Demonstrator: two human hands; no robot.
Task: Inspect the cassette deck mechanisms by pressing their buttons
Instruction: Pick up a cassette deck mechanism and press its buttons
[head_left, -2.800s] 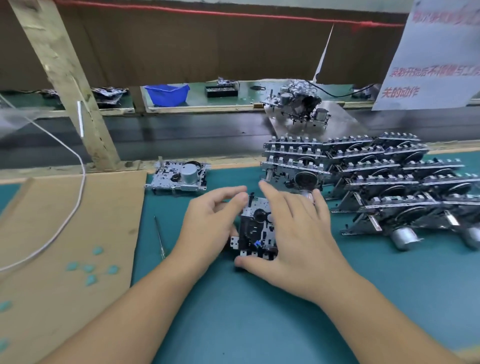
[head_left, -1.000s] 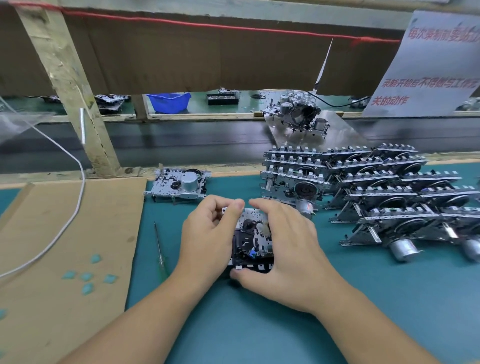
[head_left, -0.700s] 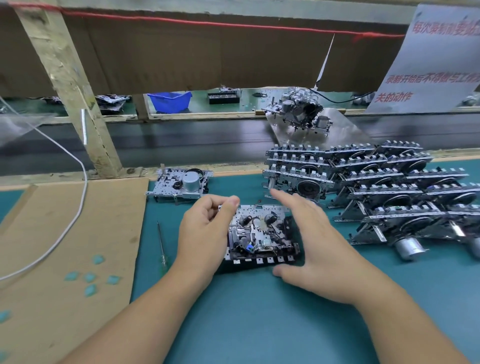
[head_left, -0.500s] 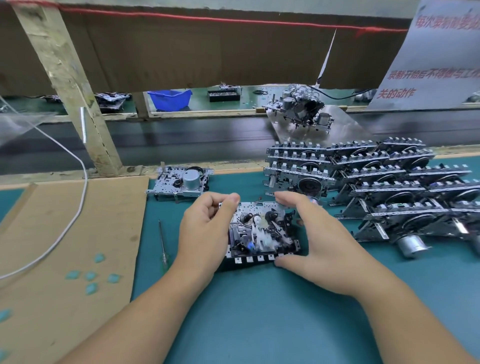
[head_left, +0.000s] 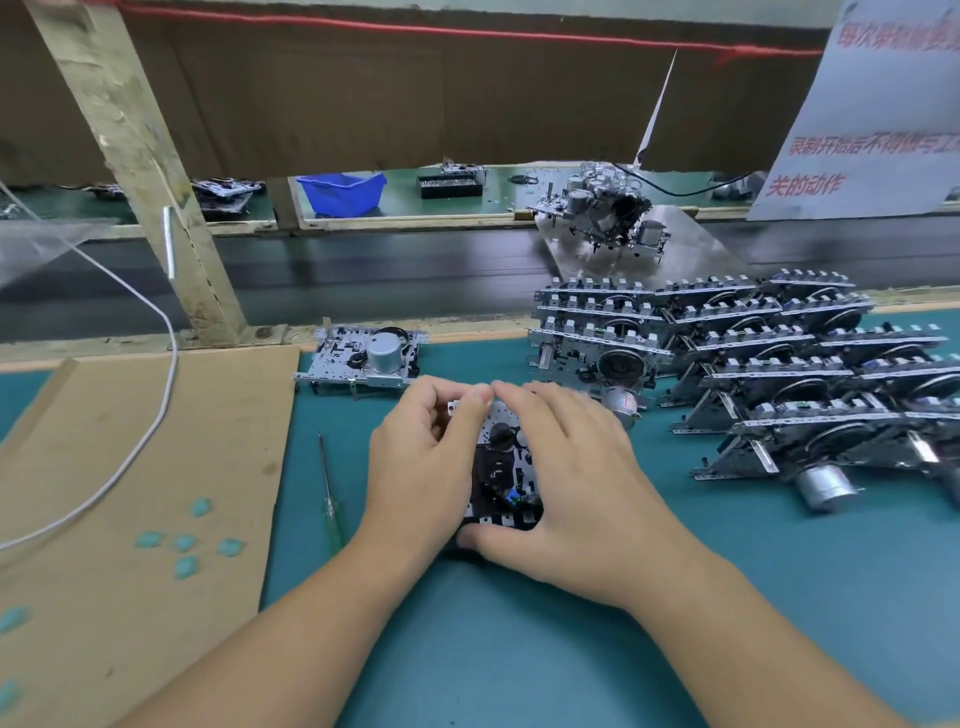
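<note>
Cassette deck mechanism (head_left: 501, 467) sits at the centre of the frame on the teal mat (head_left: 519, 649), and we've got both hands wrapped round it. Our left hand (head_left: 423, 470) grips its left side, fingers curled over the far edge; our right hand (head_left: 576, 483) covers the right half, fingers bent over the top and thumb tucked under the near edge, where the row of pale buttons peeks out (only a few show between the hands).

Just left of the hands, a thin screwdriver (head_left: 328, 493) lies on the mat, and beyond it a brown cardboard sheet (head_left: 140, 493) with a white cable (head_left: 156, 400) running over it. Above the hands, a single deck unit (head_left: 363, 361) rests flat. To the right, stacked rows of deck mechanisms (head_left: 753, 364) fill the frame's right side.

Risks from here: our palms hide most of the mechanism, so a stuck button could go unnoticed. A hard press near the edge could tip the unit. Our right wrist is near the stack, so a careless sweep may knock it over.
</note>
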